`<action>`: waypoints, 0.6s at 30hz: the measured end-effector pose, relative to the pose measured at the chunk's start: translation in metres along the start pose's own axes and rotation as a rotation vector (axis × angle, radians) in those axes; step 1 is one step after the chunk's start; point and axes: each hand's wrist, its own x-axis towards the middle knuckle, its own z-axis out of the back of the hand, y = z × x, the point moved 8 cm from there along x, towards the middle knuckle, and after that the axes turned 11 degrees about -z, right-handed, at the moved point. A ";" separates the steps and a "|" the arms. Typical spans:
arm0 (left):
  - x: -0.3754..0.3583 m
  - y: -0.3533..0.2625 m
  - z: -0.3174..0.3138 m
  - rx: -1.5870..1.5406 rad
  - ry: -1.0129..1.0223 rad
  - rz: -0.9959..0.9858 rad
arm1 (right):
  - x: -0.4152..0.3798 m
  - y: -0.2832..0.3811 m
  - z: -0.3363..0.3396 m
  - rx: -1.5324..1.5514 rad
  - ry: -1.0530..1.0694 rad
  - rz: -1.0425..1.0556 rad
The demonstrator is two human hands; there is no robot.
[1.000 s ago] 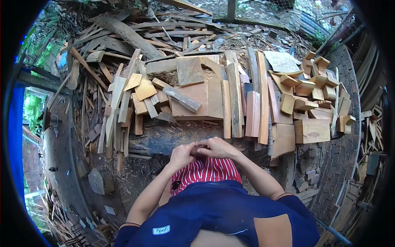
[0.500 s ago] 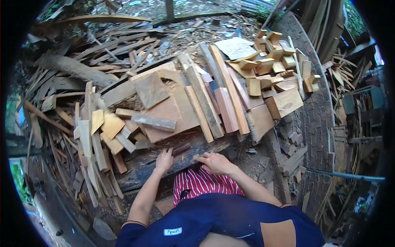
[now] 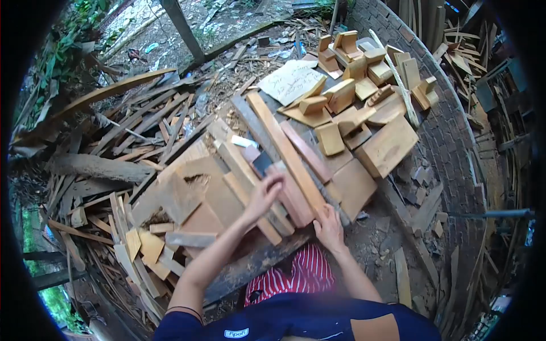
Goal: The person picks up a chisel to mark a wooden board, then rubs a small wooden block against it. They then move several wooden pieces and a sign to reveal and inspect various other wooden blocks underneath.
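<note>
Several long wooden strips lie side by side across the bench. My left hand (image 3: 266, 196) is over the reddish block (image 3: 293, 199), its fingers curled and somewhat blurred, so its hold is unclear. The near end of a long light-brown strip (image 3: 290, 156) is under the fingers of my right hand (image 3: 329, 223); whether they grip it is hard to tell. A pinkish strip (image 3: 306, 150) lies just right of that long strip. To the left of my left hand are paler strips (image 3: 245, 187) and a broad brown board (image 3: 219, 193).
L-shaped wooden pieces (image 3: 341, 94) and a large block (image 3: 388, 146) crowd the bench's right side, near a sheet with writing (image 3: 290, 82). Scrap wood (image 3: 136, 131) is heaped at the left. A brick surface (image 3: 449, 136) runs along the right.
My left hand has moved up and right from the bench's front edge to the reddish block. My right hand has shifted right to the long strip's near end. The view has turned.
</note>
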 end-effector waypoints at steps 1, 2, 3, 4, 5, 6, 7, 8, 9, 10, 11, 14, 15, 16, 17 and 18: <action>0.047 0.020 0.005 -0.166 -0.066 0.084 | 0.012 -0.007 -0.003 0.014 0.002 -0.005; 0.089 0.049 0.013 -0.257 -0.143 0.139 | 0.025 -0.014 -0.007 0.029 0.008 -0.010; 0.137 0.047 0.023 0.037 -0.118 0.046 | 0.036 -0.015 -0.008 0.036 0.047 0.011; 0.176 0.094 0.032 -0.043 -0.109 0.138 | 0.046 -0.017 -0.008 0.084 0.039 0.019; 0.211 0.107 0.036 -0.181 -0.200 0.191 | 0.053 -0.021 -0.011 0.113 0.076 0.008; 0.240 0.129 0.044 -0.123 -0.291 0.304 | 0.058 -0.025 -0.012 0.135 0.112 -0.003; 0.266 0.160 0.053 -0.072 -0.355 0.339 | 0.062 -0.026 -0.010 0.142 0.145 -0.017; 0.288 0.196 0.064 0.042 -0.403 0.431 | 0.064 -0.025 -0.008 0.144 0.181 -0.033; 0.291 0.185 0.058 -0.038 -0.582 0.587 | 0.066 -0.024 -0.006 0.147 0.216 -0.049; 0.308 0.228 0.072 0.062 -0.579 0.541 | 0.065 -0.028 -0.008 0.172 0.218 -0.035; 0.312 0.231 0.072 0.068 -0.677 0.573 | 0.065 -0.029 -0.009 0.185 0.235 -0.043; 0.328 0.269 0.068 -0.389 -0.851 0.666 | 0.067 -0.031 -0.007 0.204 0.279 -0.054; 0.329 0.278 0.066 -0.421 -0.881 0.726 | 0.070 -0.030 -0.006 0.211 0.298 -0.049; 0.332 0.283 0.069 -0.413 -0.879 0.736 | 0.073 -0.030 -0.002 0.217 0.304 -0.057; 0.338 0.299 0.069 -0.610 -0.835 0.744 | 0.077 -0.027 0.003 0.163 0.324 -0.039; 0.342 0.307 0.067 -0.807 -0.790 0.747 | 0.082 -0.024 0.007 0.108 0.346 -0.018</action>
